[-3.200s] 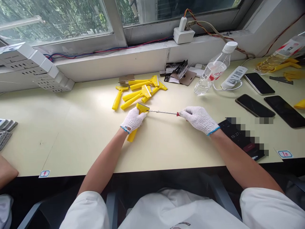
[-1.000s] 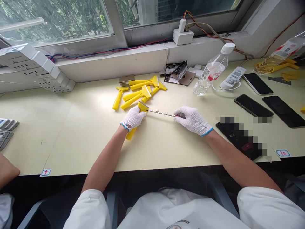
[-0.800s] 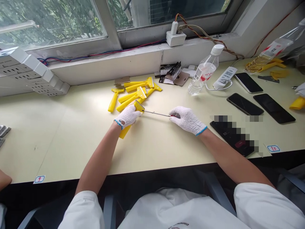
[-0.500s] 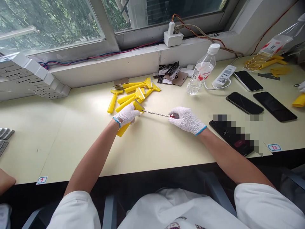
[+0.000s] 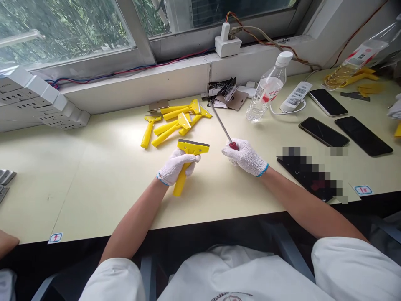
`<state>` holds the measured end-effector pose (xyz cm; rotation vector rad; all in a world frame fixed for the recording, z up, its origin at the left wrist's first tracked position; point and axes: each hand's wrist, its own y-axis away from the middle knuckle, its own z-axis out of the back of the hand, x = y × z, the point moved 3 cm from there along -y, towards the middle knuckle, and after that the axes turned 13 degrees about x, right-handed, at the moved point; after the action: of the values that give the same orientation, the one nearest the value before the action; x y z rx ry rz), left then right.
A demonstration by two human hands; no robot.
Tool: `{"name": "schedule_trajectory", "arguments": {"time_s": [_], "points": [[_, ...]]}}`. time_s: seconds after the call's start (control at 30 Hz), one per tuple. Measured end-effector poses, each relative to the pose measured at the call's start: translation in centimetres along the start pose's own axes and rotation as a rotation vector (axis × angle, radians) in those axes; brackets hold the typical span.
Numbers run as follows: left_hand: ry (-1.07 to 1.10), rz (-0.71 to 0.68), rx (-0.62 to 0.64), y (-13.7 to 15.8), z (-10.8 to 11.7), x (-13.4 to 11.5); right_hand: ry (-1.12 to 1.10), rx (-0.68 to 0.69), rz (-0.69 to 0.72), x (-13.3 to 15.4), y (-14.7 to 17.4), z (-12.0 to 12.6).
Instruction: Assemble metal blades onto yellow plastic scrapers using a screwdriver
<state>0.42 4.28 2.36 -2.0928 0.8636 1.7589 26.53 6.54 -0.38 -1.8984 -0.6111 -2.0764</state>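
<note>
My left hand [image 5: 177, 166], in a white knit glove, is closed around a yellow scraper [image 5: 181, 182]. The scraper's wide head points away from me, with a dark blade strip along its top edge. In my gloved right hand [image 5: 246, 156] is a screwdriver [image 5: 223, 126], gripped by its red handle, its shaft slanting up and to the left, apart from the scraper. Beyond my left hand several more yellow scrapers [image 5: 171, 133] lie in a loose pile on the table [image 5: 103, 188]. Part of the screwdriver handle is hidden in my fist.
Opened small boxes [image 5: 230, 98] lie by the wall, near a clear water bottle [image 5: 267, 92] and a white power strip [image 5: 296, 97]. Several phones [image 5: 363, 136] lie at right. Grey-white stacked units [image 5: 40, 100] stand at left. Another person's arm [image 5: 8, 243] shows at the left edge.
My left hand has brought the scraper right and turned its blade side away from me. The screwdriver tip has left the scraper head and swung upward.
</note>
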Motion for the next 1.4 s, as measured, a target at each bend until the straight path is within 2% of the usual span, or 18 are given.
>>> {"name": "schedule_trajectory", "arguments": {"time_s": [0.1, 0.17, 0.4, 0.87, 1.0, 1.07, 1.23, 1.4], "points": [[0.004, 0.05, 0.057, -0.1, -1.3, 1.0, -0.199, 0.018, -0.033, 0.2, -0.1, -1.2], [0.011, 0.074, 0.076, -0.1, -1.7, 1.4, -0.238, 0.019, -0.045, 0.3, -0.2, -1.7], [0.026, 0.077, 0.112, 0.1, -1.9, 1.8, -0.202, 0.084, -0.037, -0.3, -0.9, -2.1], [0.02, 0.079, 0.118, 0.0, -1.7, 2.2, -0.199, 0.056, -0.062, -0.3, -1.0, -2.2], [-0.013, 0.032, 0.041, 0.0, -0.4, 1.5, -0.225, 0.049, -0.041, -0.4, -0.9, -1.8], [-0.046, -0.025, -0.074, 0.0, 1.3, 0.8, -0.108, 0.046, -0.004, -0.5, -0.8, -1.3], [-0.26, -0.101, -0.346, 0.7, 5.4, -0.8, 0.463, -0.018, 0.182, -0.5, -0.6, -0.9], [-0.395, -0.011, -0.402, 1.2, 6.4, -1.1, 0.641, 0.003, 0.299, -0.8, -0.6, -1.5]]}}
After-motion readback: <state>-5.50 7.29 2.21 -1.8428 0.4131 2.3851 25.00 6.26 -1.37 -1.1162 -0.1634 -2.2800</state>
